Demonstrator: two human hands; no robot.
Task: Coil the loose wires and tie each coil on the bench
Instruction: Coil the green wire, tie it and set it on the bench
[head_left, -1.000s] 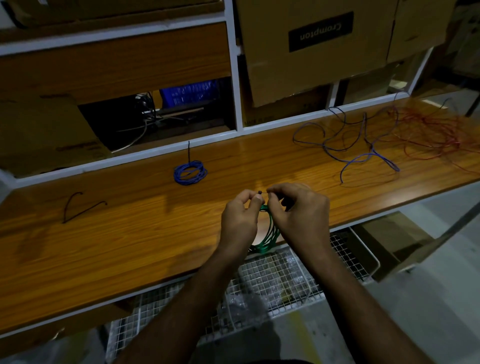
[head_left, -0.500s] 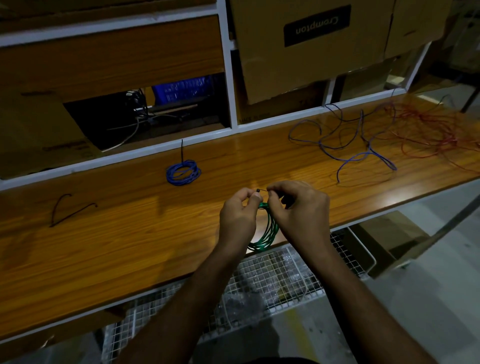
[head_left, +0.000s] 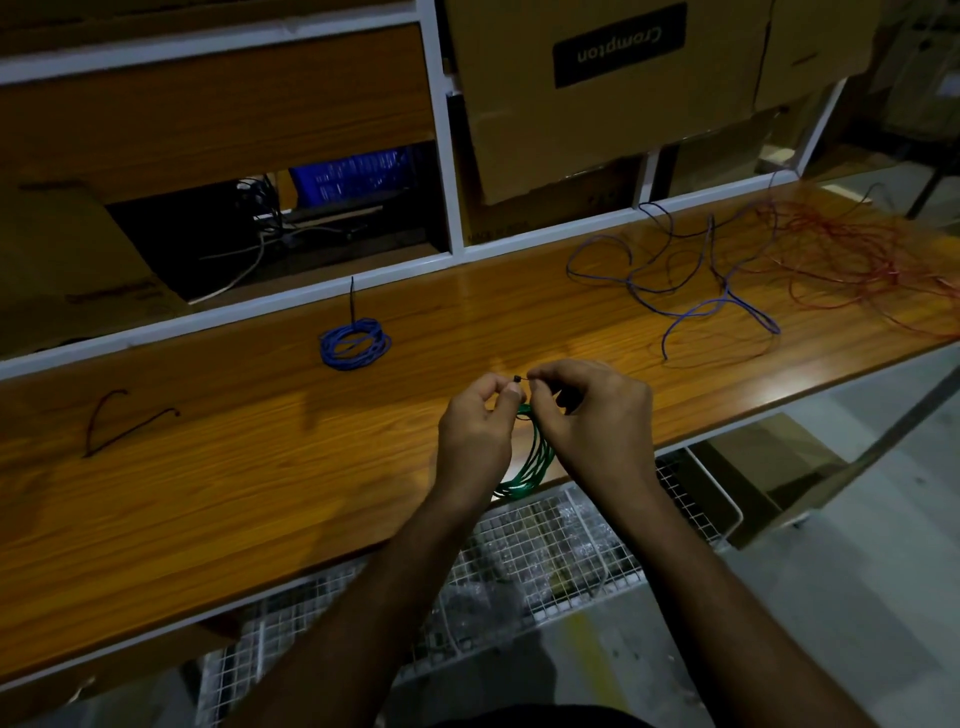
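A green wire coil (head_left: 530, 462) hangs between my hands over the front edge of the wooden bench (head_left: 260, 467). My left hand (head_left: 480, 431) pinches the head of a thin black cable tie (head_left: 517, 378) at the coil's top. My right hand (head_left: 592, 415) pinches the tie's tail just beside it. A tied blue coil (head_left: 355, 343) lies on the bench behind, its black tie tail standing up. Loose blue wire (head_left: 696, 291) and tangled red wire (head_left: 852, 260) sprawl at the right.
A spare black tie (head_left: 122, 423) lies at the bench's left. Cardboard boxes (head_left: 613, 88) and a shelf opening with cables (head_left: 270, 228) stand behind. A white wire-mesh basket (head_left: 545, 561) sits below the bench edge.
Both hands stay on the tie and green coil almost unchanged; only the view has shifted slightly.
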